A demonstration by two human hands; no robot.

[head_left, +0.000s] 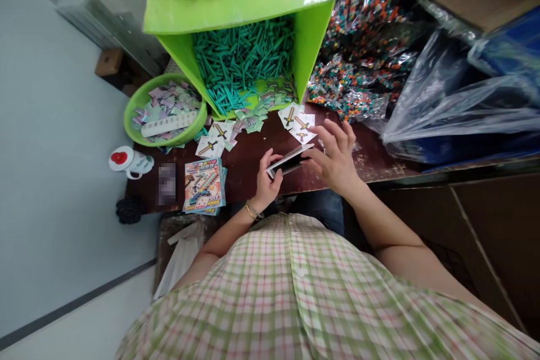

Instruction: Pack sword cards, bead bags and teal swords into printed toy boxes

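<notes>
My left hand [266, 183] is closed on the left end of a thin, flat, box-like thing [291, 161] with white edges and a dark middle, tilted above the table's front edge. My right hand [335, 157] is at its other end, fingers spread apart, with the lower fingertips at or against that end. Whether they grip it, I cannot tell for certain. Just beyond are white cards [302, 126] printed with pixel-style swords. More such cards [211, 146] lie to the left, near a small stack of colourful printed boxes [205, 184].
Behind the cards stands a green bin [310, 48] full of teal plastic pieces [244, 50]. A green basket [130, 118] of small packets and a lidded mug [141, 163] are at left. Bags of coloured bits [358, 84] and clear plastic sheeting [455, 90] occupy the right.
</notes>
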